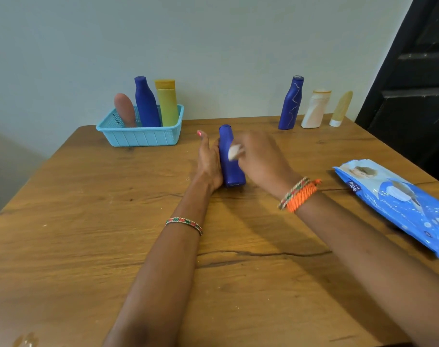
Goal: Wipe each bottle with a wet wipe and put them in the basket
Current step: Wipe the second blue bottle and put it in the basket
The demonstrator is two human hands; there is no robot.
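— Toward the middle of the table (pixel 88 246): blue bottle (pixel 229 156), upright, base on the wood. Left hand (pixel 208 161) against its left side, thumb raised; whether curled round it or only pressing, cannot tell.
— And on the right?
— Right hand (pixel 261 159) pinching a wet wipe (pixel 234 151) against the bottle's right side.
— Far left corner?
— Basket (pixel 140 136), holding a brown bottle (pixel 124 110), a second blue bottle (pixel 145 103) and a yellow tube (pixel 167 103).
— Along the far edge, rightward?
— Scratched blue bottle (pixel 291 103), white bottle (pixel 316 108), pale yellow tube (pixel 341 108), all standing. Wipes pack (pixel 398 204) lying near the right edge.
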